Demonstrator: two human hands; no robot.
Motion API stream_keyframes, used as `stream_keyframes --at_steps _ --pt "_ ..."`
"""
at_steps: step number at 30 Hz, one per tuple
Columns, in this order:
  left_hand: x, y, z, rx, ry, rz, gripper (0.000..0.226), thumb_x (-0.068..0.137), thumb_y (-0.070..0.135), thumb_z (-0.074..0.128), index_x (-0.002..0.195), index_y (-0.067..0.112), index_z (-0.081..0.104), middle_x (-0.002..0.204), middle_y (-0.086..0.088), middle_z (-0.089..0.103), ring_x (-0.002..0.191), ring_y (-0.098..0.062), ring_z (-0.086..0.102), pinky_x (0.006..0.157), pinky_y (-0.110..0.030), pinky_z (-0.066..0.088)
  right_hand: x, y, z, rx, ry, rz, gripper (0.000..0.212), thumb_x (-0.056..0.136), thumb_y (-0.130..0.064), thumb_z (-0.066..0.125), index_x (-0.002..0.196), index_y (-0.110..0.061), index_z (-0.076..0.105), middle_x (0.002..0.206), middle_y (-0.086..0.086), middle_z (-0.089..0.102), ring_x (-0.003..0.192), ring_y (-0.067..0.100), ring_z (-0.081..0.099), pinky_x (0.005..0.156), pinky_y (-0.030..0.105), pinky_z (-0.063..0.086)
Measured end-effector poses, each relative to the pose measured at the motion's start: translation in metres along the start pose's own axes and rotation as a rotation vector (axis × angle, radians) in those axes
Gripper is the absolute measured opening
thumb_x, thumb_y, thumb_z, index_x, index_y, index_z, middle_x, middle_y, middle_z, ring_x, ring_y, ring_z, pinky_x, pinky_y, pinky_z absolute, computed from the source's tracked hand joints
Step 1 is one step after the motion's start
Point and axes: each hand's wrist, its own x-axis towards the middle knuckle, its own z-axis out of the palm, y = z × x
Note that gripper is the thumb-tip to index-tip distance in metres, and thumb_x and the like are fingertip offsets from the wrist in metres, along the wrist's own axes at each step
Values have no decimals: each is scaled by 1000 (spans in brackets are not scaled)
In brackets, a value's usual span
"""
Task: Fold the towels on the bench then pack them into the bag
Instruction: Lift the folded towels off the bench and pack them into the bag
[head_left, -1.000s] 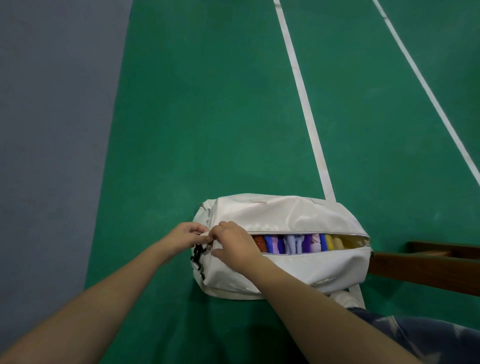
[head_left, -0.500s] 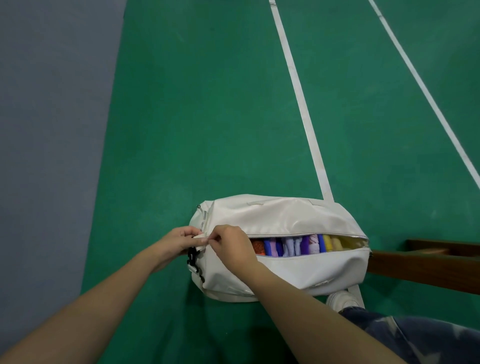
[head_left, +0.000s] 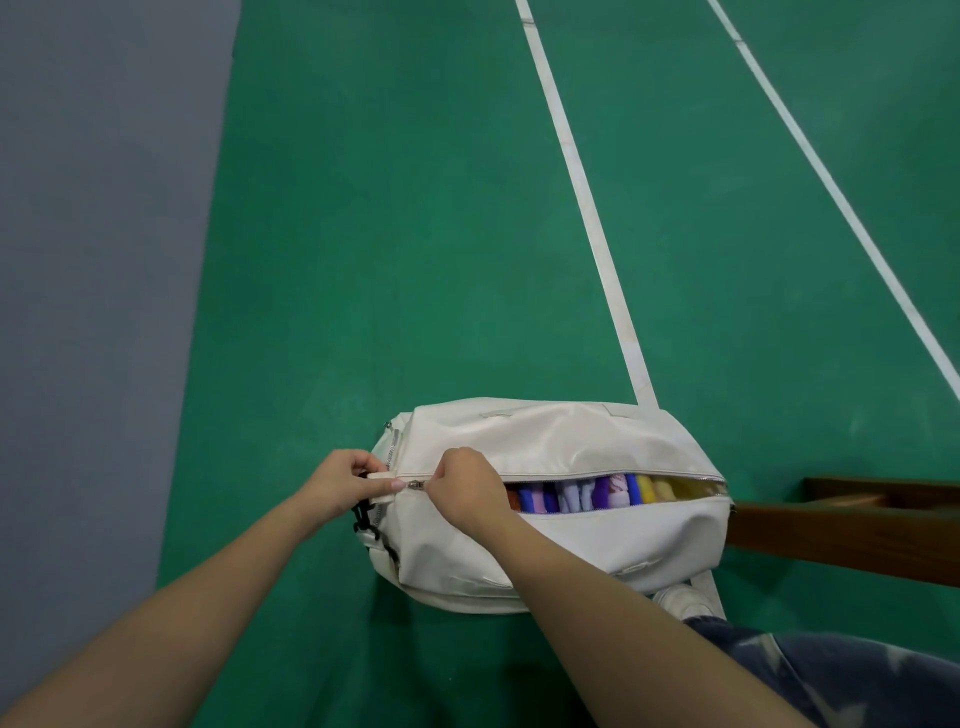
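The towels (head_left: 597, 493) show only as top edges through the bag (head_left: 545, 436) opening. The right hand (head_left: 467, 486) covers their left end and most of the zipper pull (head_left: 415, 485). The surface (head_left: 831, 530) is cut off at the right edge.

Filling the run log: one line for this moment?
bag: zip mostly open | towels: inside | left hand: pinches end tab | right hand: pinches zip pull

Sports court, probably: green floor (head_left: 415, 208), 2 white lines (head_left: 583, 197), bench (head_left: 857, 535).
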Motion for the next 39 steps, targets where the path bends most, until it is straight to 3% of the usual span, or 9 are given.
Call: stream_keyframes --at_steps 8,10,13,17,24,28,31,34,39 --pt "3 -1 -11 143 98 -1 22 75 13 78 69 8 58 63 -1 55 58 -12 48 52 -20 35 9 3 -10 -22 -52 37 33 83 -3 47 55 -13 30 56 3 32 49 17 31 45 24 24" --pt "7 -1 -15 188 125 -11 24 74 19 80 68 10 58 63 -1 56 60 -14 49 56 -24 36 11 2 -17 -22 -59 31 26 84 -3 46 60 -11 39 62 5 43 58 23 44 52 26 35" --pt "16 -7 -26 269 190 -42 26 71 30 81 68 15 60 64 2 59 65 -19 53 66 -31 39 12 23 -36 -40 -17 95 11 87 -4 45 86 -5 56 97 14 62 86 31 56 73 31 44" --pt "21 -13 -27 363 208 -67 26 73 35 79 71 16 61 69 2 63 70 -20 58 74 -35 46 11 69 -59 -125 -7 203 21 85 -1 43 65 -8 40 76 8 51 79 29 50 67 29 40" --pt "22 -13 -19 510 256 -109 26 79 43 72 76 20 59 78 5 64 76 -17 59 70 -29 41 10 128 -109 -253 27 267 18 89 -8 47 71 -10 41 102 13 58 84 25 47 72 27 39" --pt "23 -5 -13 607 278 -118 22 79 43 71 79 24 59 87 5 66 85 -17 59 79 -31 42 9 161 -128 -278 29 319 28 87 -6 44 63 -15 34 79 5 49 80 27 47 64 26 37" --pt "22 4 -3 630 294 -34 20 78 28 73 92 26 59 100 5 65 93 -18 55 82 -32 41 7 172 -134 -284 19 336 28 85 -4 45 61 -14 34 65 1 39 73 26 44 49 24 27" --pt "19 18 15 673 261 152 46 74 12 66 116 25 55 117 1 55 111 -22 44 90 -34 35 6 177 -133 -278 17 341 28 85 -6 46 61 -14 35 63 1 37 60 19 39 47 24 26" --pt "12 58 86 647 116 539 58 64 47 46 115 25 61 128 0 49 122 -23 41 104 -35 27 3 184 -134 -226 34 326 26 85 -9 50 62 -14 39 66 1 44 65 20 43 49 25 30"
